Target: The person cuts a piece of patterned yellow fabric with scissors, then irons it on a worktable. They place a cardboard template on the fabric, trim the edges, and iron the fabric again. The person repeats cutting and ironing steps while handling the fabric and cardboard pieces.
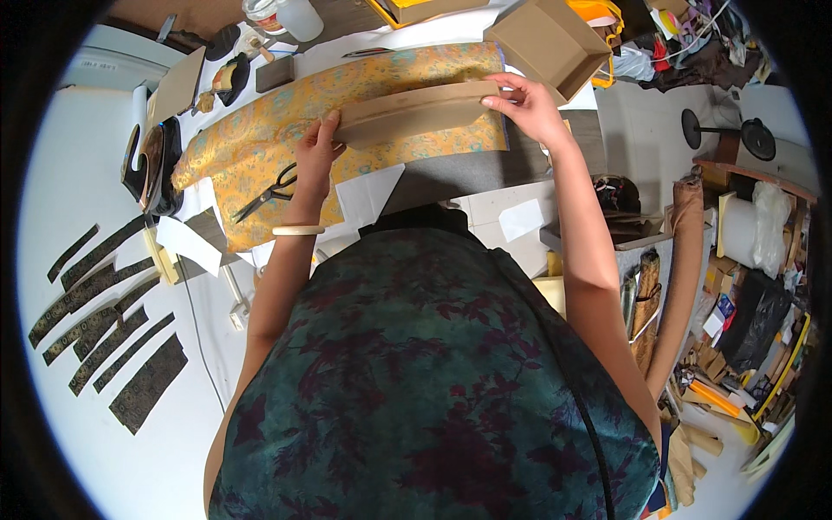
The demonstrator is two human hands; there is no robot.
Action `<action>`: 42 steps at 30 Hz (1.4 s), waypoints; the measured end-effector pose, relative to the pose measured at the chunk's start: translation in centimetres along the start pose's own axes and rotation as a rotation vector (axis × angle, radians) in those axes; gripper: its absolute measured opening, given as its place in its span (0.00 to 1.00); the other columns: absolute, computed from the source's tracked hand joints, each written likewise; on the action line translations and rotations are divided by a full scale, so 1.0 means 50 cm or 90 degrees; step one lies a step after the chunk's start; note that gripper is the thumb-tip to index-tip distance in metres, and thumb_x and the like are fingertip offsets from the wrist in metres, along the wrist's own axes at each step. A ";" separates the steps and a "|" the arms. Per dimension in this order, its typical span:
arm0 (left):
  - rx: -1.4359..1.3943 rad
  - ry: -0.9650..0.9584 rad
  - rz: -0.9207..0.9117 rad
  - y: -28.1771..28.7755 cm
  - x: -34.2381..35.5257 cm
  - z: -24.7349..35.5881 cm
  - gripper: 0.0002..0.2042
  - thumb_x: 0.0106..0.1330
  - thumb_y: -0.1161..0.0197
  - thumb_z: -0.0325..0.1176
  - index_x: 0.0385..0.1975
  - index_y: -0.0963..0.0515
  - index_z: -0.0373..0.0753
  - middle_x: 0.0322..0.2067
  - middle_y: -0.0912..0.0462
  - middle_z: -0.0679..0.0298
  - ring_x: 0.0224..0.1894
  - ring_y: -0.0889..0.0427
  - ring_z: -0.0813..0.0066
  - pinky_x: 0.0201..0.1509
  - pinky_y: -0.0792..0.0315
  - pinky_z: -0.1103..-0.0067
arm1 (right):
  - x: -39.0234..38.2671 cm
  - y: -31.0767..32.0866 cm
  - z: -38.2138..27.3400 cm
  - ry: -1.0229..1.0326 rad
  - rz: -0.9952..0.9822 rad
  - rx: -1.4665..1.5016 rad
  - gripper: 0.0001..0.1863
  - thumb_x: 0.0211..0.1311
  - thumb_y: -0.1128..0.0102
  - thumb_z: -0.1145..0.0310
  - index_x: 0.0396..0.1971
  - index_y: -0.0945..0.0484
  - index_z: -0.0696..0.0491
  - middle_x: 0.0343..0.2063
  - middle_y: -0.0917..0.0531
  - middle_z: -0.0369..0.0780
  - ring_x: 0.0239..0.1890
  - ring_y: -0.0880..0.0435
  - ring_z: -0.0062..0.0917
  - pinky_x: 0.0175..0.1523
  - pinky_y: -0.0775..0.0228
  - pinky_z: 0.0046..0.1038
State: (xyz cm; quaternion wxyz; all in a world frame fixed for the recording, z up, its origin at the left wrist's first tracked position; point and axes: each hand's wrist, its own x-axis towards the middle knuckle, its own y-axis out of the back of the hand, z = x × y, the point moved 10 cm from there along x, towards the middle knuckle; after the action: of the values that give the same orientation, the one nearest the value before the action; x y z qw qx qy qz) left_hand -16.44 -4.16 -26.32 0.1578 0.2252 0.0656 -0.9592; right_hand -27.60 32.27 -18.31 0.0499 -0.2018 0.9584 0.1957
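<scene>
My left hand (318, 158) and right hand (530, 107) grasp the cardboard (407, 126) by opposite ends over the cloth (260, 121), likely for steadiness; scissors (266, 193) lie on the cloth

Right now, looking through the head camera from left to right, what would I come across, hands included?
Dark patterned strips, black scissors, the left hand, the brown cardboard piece held between both hands, the right hand, a long brown roll, a black plastic bag.
</scene>
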 end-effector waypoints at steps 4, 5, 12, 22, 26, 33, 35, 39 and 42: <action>-0.008 -0.003 0.002 0.000 -0.001 -0.003 0.27 0.73 0.33 0.53 0.56 0.21 0.34 0.51 0.19 0.60 0.47 0.16 0.70 0.58 0.18 0.71 | -0.002 0.002 0.000 0.002 0.011 -0.001 0.21 0.66 0.25 0.67 0.57 0.16 0.54 0.43 0.10 0.37 0.43 0.13 0.16 0.53 0.21 0.25; -0.010 -0.004 0.007 0.002 -0.001 -0.004 0.26 0.73 0.33 0.53 0.57 0.21 0.34 0.51 0.19 0.60 0.47 0.16 0.70 0.58 0.18 0.71 | -0.001 0.001 0.000 0.010 0.013 -0.006 0.22 0.65 0.24 0.65 0.57 0.16 0.54 0.41 0.09 0.38 0.43 0.12 0.17 0.51 0.21 0.25; -0.011 0.010 -0.012 0.008 0.000 -0.013 0.24 0.74 0.35 0.50 0.57 0.21 0.35 0.53 0.19 0.59 0.48 0.15 0.70 0.60 0.19 0.70 | -0.012 -0.001 -0.002 0.040 0.034 -0.094 0.22 0.64 0.23 0.64 0.57 0.16 0.54 0.37 0.09 0.40 0.40 0.11 0.21 0.47 0.20 0.28; 0.010 -0.056 0.035 0.002 -0.021 0.021 0.20 0.73 0.32 0.46 0.57 0.18 0.38 0.54 0.17 0.60 0.60 0.21 0.68 0.67 0.29 0.68 | -0.018 -0.005 -0.005 0.051 0.044 -0.052 0.23 0.64 0.24 0.67 0.58 0.17 0.54 0.32 0.14 0.33 0.37 0.15 0.18 0.48 0.21 0.26; 0.375 -0.504 0.096 -0.053 -0.091 0.172 0.20 0.71 0.34 0.32 0.62 0.21 0.38 0.64 0.22 0.52 0.70 0.27 0.53 0.74 0.35 0.60 | -0.023 0.000 0.018 0.034 0.049 -0.041 0.23 0.64 0.24 0.69 0.58 0.17 0.54 0.35 0.13 0.33 0.39 0.15 0.17 0.49 0.21 0.25; 0.610 -0.697 -0.121 -0.241 -0.199 0.179 0.27 0.68 0.38 0.27 0.69 0.27 0.42 0.73 0.30 0.55 0.76 0.35 0.51 0.81 0.46 0.53 | -0.028 -0.014 0.003 0.047 0.030 0.026 0.23 0.66 0.26 0.72 0.60 0.19 0.56 0.48 0.11 0.39 0.50 0.13 0.22 0.57 0.19 0.26; 0.583 -0.682 -0.136 -0.240 -0.201 0.181 0.27 0.67 0.38 0.27 0.69 0.27 0.41 0.74 0.32 0.56 0.77 0.37 0.53 0.82 0.48 0.53 | -0.035 -0.011 0.020 0.030 0.039 0.008 0.24 0.67 0.28 0.74 0.62 0.20 0.56 0.50 0.11 0.39 0.52 0.13 0.22 0.60 0.20 0.28; 0.574 -0.665 -0.153 -0.242 -0.198 0.182 0.29 0.64 0.38 0.26 0.69 0.26 0.41 0.73 0.30 0.56 0.77 0.36 0.54 0.81 0.47 0.52 | -0.085 0.020 0.020 0.081 0.267 0.080 0.21 0.72 0.32 0.72 0.62 0.20 0.55 0.52 0.13 0.40 0.53 0.14 0.25 0.62 0.21 0.29; 0.619 -0.660 -0.136 -0.242 -0.188 0.180 0.30 0.63 0.38 0.26 0.69 0.26 0.41 0.73 0.30 0.57 0.77 0.36 0.54 0.81 0.48 0.52 | -0.155 0.048 0.117 0.100 0.427 0.267 0.09 0.79 0.40 0.64 0.44 0.18 0.54 0.37 0.13 0.38 0.40 0.15 0.23 0.49 0.21 0.27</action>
State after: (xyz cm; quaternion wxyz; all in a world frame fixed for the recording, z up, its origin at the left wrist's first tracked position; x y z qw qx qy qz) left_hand -16.16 8.05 -13.41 -0.0445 -0.2218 -0.4306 -0.8737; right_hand -21.38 39.46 -21.45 -0.0497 0.1227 0.9911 -0.0146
